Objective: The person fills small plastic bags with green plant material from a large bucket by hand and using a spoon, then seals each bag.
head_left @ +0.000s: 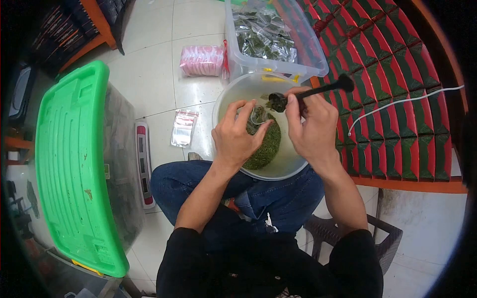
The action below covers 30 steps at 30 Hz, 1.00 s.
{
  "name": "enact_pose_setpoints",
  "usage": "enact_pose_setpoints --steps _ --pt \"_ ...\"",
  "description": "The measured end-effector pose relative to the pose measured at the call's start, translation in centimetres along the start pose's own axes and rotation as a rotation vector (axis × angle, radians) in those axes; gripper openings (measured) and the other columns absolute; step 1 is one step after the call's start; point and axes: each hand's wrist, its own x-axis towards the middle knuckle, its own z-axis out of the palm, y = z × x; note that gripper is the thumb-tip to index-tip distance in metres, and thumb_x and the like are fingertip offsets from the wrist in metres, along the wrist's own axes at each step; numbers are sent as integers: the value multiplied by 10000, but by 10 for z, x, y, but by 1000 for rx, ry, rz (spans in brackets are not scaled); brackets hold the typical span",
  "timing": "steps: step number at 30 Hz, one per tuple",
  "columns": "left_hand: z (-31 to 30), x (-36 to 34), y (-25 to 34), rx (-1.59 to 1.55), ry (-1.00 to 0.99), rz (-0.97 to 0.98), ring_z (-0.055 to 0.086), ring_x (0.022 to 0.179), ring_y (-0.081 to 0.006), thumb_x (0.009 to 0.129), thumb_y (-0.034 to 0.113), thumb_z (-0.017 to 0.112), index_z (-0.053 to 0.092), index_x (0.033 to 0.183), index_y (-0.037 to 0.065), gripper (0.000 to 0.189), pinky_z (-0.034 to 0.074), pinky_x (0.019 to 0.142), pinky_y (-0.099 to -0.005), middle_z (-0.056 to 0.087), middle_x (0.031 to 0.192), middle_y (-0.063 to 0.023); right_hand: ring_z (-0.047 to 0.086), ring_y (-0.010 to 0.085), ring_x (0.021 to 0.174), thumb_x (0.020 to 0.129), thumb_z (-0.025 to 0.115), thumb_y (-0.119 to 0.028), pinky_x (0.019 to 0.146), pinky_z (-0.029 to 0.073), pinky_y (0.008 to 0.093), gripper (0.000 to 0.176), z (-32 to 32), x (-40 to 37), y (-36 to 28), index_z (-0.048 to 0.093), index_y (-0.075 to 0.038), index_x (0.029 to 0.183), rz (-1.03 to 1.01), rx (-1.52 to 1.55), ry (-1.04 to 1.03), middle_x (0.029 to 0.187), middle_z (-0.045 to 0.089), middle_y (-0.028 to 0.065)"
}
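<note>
My right hand (pixel 315 126) grips a black plastic scoop (pixel 325 89). Its handle points to the right, and its small bowl, with dark green flakes on it, is over a round translucent tub (pixel 223 102). Facing the scoop, my left hand (pixel 236 136) holds a small clear plastic bag (pixel 258 115) by its rounded, opened mouth. The scoop's bowl is close to the bag's mouth, slightly above and to its right. Below both hands, finely chopped dried green herb (pixel 266 146) lies in the tub, which rests against my crossed legs.
Behind the tub, a clear bin (pixel 310 64) holds filled bags (pixel 263 35). A pink pack (pixel 201 60) and flat empty bags (pixel 183 129) lie on the floor. To the left are a scale (pixel 144 164) and a green-lidded box (pixel 74 169); red-green packets (pixel 387 99) fill the right.
</note>
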Motion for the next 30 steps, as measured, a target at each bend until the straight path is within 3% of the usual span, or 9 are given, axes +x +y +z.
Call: enact_pose_setpoints --steps 3,5,8,12,14,16,18,25,30 --pt "0 0 1 -7 -23 -64 646 636 -182 675 226 938 712 1173 56 573 521 530 -310 688 1086 -98 607 184 572 947 654 -27 564 477 331 92 2 -5 0 675 48 996 -16 39 14 709 618 99" --pt "-2 3 -2 -74 31 -86 648 644 -179 676 194 930 700 1136 35 539 522 542 -317 692 1057 -103 664 345 740 909 701 -81 663 524 425 138 -3 -2 6 663 18 998 67 -343 -124 903 644 189" --pt "-4 4 0 -131 12 -92 711 813 -297 728 238 908 673 1113 34 495 567 652 -380 681 1027 -123 629 345 955 870 739 -122 799 477 456 163 -2 -4 -3 686 -44 1002 -69 -138 -140 1080 622 171" --pt "-12 5 0 -245 -86 -170 701 785 -262 744 175 893 657 1105 38 452 562 638 -363 678 1020 -114 519 303 1145 818 764 -119 901 346 458 157 17 -21 20 725 -136 970 -184 -158 -299 1193 579 80" --pt "-17 12 0 -467 -157 -191 623 647 -110 811 121 859 682 1077 16 336 484 548 -268 692 977 -58 543 304 1105 814 763 -92 887 366 438 169 17 -23 29 725 -126 975 -184 -173 -197 1154 598 79" --pt "-11 11 -13 -571 -126 -183 607 636 -91 854 91 816 693 1071 9 263 475 543 -259 694 958 -49 568 305 1065 809 762 -66 873 386 419 182 17 -25 37 725 -117 980 -175 -194 -98 1115 616 78" --pt "-15 12 -10 -758 -143 -304 568 605 -54 953 31 701 729 1035 -5 94 449 528 -228 693 901 -40 616 226 980 839 744 -7 841 407 337 218 17 -29 45 723 -93 1039 -53 212 -117 1017 659 47" --pt "-19 7 -5 -961 -162 -512 555 593 -51 945 35 710 738 999 -13 78 427 518 -206 689 880 -48 608 81 976 895 722 17 842 401 246 212 20 -33 36 711 -23 1102 280 726 -51 1006 688 23" --pt "-23 13 -1 -743 -142 -299 624 690 -86 935 42 725 770 974 -15 82 479 582 -211 728 919 -90 664 100 951 870 763 17 856 425 250 295 22 -37 43 703 1 1158 284 659 -88 993 727 59"
